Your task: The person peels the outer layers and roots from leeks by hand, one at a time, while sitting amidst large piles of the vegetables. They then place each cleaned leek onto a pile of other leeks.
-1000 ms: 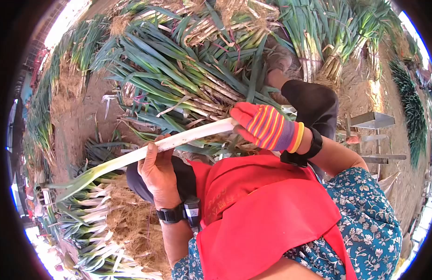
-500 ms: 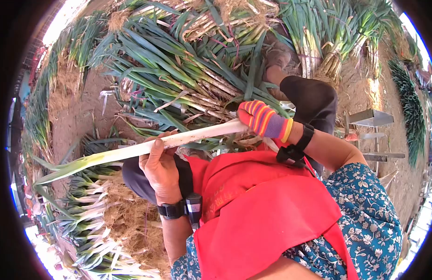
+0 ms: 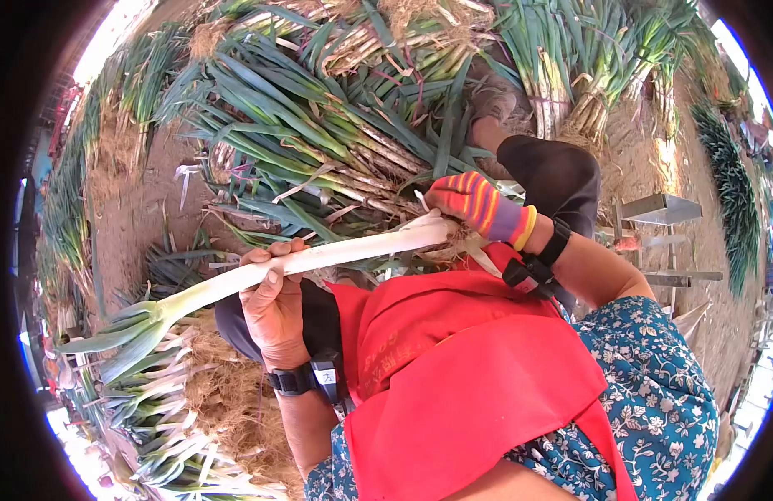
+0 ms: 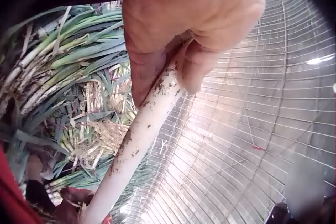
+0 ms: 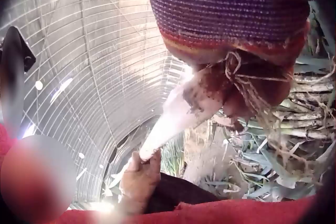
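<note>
Looking first for writing, I find a small white label (image 3: 326,376) on the device at the left wrist; it bears one dark character, too small for me to read surely. On the red apron (image 3: 478,392) there is yellowish print (image 3: 380,366), but it is faint and creased, and I cannot read it.

The leek (image 3: 361,250) lies slantwise in the air above the person's lap, its leaves toward the left side and its root end at the right hand (image 3: 478,204). The left hand (image 3: 273,313), which is bare, has a narrow grip: the thumb and fingers pinch the white stem near the green part. The right hand, in a striped glove, has its grip closed around the root end, where thin roots (image 5: 252,85) hang. Brown soil spots the stem.

Compared with half a second ago, the root end now shows below the gloved fingers, where before the hand covered it. The leaf end is now spread like a fan, while it was narrow and longer before. The leek bundles (image 3: 319,142) on the ground and the row of rooted leeks (image 3: 228,401) beside the left arm have stayed as they were.
</note>
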{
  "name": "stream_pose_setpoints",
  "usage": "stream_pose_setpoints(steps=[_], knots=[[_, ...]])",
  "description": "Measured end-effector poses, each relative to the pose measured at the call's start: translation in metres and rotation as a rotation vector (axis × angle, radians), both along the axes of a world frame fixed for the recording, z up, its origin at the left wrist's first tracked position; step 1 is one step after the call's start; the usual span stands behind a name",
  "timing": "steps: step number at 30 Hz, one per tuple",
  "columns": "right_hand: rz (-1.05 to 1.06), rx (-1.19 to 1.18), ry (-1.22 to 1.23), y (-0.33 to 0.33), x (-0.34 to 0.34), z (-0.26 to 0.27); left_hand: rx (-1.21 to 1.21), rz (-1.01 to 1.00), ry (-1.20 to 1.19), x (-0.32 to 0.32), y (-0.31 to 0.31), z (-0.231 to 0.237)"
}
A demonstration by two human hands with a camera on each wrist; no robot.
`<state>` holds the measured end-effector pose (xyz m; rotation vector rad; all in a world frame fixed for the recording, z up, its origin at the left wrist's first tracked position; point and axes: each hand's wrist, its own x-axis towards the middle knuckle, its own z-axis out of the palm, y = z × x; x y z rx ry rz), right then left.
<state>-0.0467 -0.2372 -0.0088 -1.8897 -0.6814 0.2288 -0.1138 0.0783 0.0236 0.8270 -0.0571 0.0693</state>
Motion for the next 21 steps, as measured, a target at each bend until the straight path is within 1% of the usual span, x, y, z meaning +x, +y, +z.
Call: stream_pose_setpoints(steps=[1,2,3,5,6,7,9,10,11,12,13,14,15,17,18,20,21], knots=[[-0.158,0.312,0.531,0.002,-0.003,0.005,0.0,0.019,0.011,0.0,0.0,0.001],[-0.083,0.276,0.471,-0.001,-0.001,0.013,0.002,0.04,0.022,-0.001,0.0,0.001],[-0.08,0.279,0.47,-0.001,-0.002,0.02,0.005,0.043,0.02,-0.002,0.002,0.001],[0.042,-0.059,-0.116,-0.002,-0.006,0.031,-0.01,0.074,0.065,-0.001,0.004,-0.002],[0.035,-0.046,-0.213,0.004,-0.005,0.033,-0.009,0.069,0.061,0.0,0.004,-0.004],[0.032,-0.045,-0.215,0.003,-0.005,0.034,-0.022,0.071,0.066,0.001,0.004,-0.005],[0.053,-0.006,-0.002,0.003,-0.004,0.036,-0.035,0.08,0.069,0.0,0.004,-0.004],[0.069,-0.085,-0.056,0.0,-0.001,0.024,-0.008,0.043,0.032,0.0,0.003,-0.001],[0.072,-0.086,-0.054,0.001,0.002,0.02,0.018,0.007,-0.003,-0.001,0.001,0.001],[0.089,-0.165,0.171,0.002,0.004,0.017,0.017,0.008,-0.001,-0.002,-0.001,0.003],[0.101,-0.242,0.393,0.003,0.005,0.013,0.033,-0.037,-0.02,-0.003,-0.006,0.005],[0.057,-0.295,0.269,0.004,0.001,-0.008,0.049,-0.086,-0.04,-0.002,-0.011,0.006],[0.164,-0.249,0.216,0.0,0.005,-0.033,0.05,-0.085,-0.043,-0.002,-0.016,0.003],[0.106,-0.552,0.17,0.005,0.01,-0.035,0.156,0.02,0.151,-0.002,-0.024,-0.005],[0.114,-0.545,0.168,0.005,0.013,-0.043,0.161,0.06,0.18,-0.002,-0.033,-0.004],[0.087,-0.656,0.045,-0.002,0.021,-0.067,0.206,0.056,0.173,0.0,-0.041,-0.01],[0.085,-0.653,0.044,-0.004,0.023,-0.074,0.22,0.056,0.165,0.001,-0.046,-0.012]])
